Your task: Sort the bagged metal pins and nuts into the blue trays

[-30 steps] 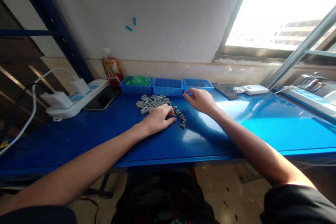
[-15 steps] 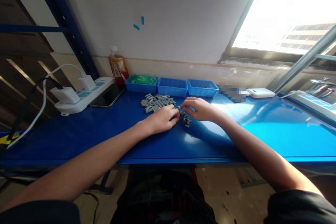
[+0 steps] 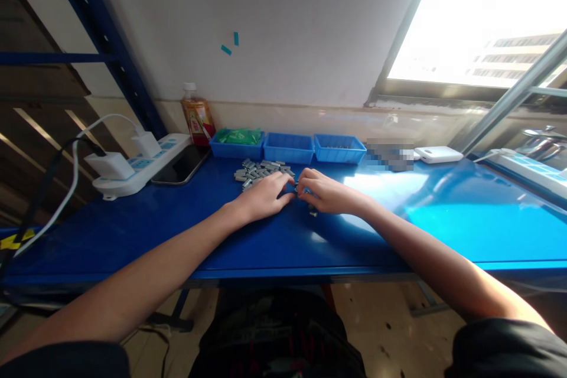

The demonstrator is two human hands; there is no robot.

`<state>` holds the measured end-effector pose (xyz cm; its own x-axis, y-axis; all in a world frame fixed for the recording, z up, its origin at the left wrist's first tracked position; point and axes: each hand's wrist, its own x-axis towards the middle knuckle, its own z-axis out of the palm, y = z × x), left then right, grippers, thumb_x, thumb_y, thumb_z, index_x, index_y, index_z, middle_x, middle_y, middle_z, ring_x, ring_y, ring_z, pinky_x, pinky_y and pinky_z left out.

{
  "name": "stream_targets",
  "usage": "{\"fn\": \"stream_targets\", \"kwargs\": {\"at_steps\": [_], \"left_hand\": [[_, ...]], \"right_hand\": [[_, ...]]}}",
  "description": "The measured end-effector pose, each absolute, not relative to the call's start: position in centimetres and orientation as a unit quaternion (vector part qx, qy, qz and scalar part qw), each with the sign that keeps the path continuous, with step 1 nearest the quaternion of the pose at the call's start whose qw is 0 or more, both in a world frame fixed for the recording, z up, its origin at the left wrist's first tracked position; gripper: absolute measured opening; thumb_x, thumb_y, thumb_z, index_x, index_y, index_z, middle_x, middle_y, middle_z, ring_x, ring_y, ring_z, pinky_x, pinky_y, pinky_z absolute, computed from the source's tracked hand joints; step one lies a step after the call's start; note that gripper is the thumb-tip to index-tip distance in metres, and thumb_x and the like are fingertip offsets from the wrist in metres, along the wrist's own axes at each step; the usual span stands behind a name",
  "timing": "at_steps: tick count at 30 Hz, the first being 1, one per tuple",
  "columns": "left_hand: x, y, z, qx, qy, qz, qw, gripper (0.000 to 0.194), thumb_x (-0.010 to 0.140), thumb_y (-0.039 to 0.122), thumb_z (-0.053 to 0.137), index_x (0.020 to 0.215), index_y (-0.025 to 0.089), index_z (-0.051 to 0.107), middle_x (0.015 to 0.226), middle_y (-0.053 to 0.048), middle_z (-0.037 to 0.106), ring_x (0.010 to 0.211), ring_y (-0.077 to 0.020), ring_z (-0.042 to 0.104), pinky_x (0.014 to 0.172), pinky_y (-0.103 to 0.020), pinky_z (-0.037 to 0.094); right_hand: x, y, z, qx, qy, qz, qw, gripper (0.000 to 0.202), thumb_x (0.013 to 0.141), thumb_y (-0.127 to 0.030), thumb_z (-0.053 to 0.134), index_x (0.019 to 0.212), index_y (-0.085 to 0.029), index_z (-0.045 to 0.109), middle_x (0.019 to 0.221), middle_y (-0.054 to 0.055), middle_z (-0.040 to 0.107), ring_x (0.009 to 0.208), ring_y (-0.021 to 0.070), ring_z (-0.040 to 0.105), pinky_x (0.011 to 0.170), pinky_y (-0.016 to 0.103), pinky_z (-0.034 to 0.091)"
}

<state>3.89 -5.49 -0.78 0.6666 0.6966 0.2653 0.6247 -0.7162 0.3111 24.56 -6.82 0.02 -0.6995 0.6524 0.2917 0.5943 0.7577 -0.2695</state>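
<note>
My left hand (image 3: 266, 195) rests at the front right edge of a pile of grey metal cylinders (image 3: 254, 171), its thumb and forefinger apart with nothing visible between them. Close beside it on the right, my right hand (image 3: 321, 192) is bent over a small group of metal pieces (image 3: 313, 211) like short screws. The fingertips of that hand are pressed together, and whatever they pinch is too small to make out. Most of the small pieces are hidden under the right hand. Both hands are low over the blue table (image 3: 266, 248).
Behind the pile stand three blue bins: one with green plastic bags (image 3: 239, 136), a middle bin (image 3: 289, 150), and one with small metal parts (image 3: 340, 146). A phone (image 3: 182, 165), a power strip (image 3: 146, 165) and a bottle (image 3: 197, 115) are at left; a white box (image 3: 439, 155) lies right.
My right hand has come lower and slightly left over the small metal pieces, its fingers closing. My left hand has drawn a little left, and its thumb and forefinger have parted.
</note>
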Motion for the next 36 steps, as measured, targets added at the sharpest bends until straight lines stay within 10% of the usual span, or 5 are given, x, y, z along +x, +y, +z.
{"fn": "stream_targets", "kwargs": {"at_steps": [15, 27, 36], "left_hand": [[4.4, -5.8, -0.8, 0.854, 0.333, 0.393, 0.074, 0.012, 0.089, 0.025, 0.055, 0.098, 0.018, 0.058, 0.081, 0.000, 0.062, 0.068, -0.0136, 0.059, 0.069, -0.025, 0.047], [5.1, -4.6, -2.3, 0.895, 0.320, 0.273, 0.148, 0.021, 0.087, 0.023, 0.054, 0.106, 0.017, 0.061, 0.099, -0.008, 0.063, 0.089, -0.0228, 0.063, 0.083, -0.036, 0.050], [4.8, -5.0, -1.8, 0.869, 0.326, 0.298, 0.225, 0.010, 0.085, 0.024, 0.054, 0.091, 0.019, 0.060, 0.091, -0.006, 0.068, 0.084, -0.0215, 0.066, 0.077, -0.033, 0.050]], "right_hand": [[23.5, -6.7, 0.3, -0.413, -0.810, 0.193, 0.369, 0.019, 0.088, -0.033, 0.052, 0.087, -0.016, 0.061, 0.081, 0.003, 0.063, 0.072, 0.0137, 0.056, 0.060, 0.024, 0.042], [28.5, -2.8, 2.4, -0.592, -0.683, -0.187, 0.385, 0.022, 0.088, -0.035, 0.049, 0.087, -0.019, 0.063, 0.087, 0.008, 0.064, 0.082, 0.0225, 0.056, 0.067, 0.031, 0.038], [26.5, -4.9, 1.0, -0.557, -0.746, -0.122, 0.343, 0.012, 0.078, -0.017, 0.042, 0.070, -0.021, 0.050, 0.074, 0.004, 0.056, 0.069, 0.0187, 0.051, 0.062, 0.029, 0.035]]}}
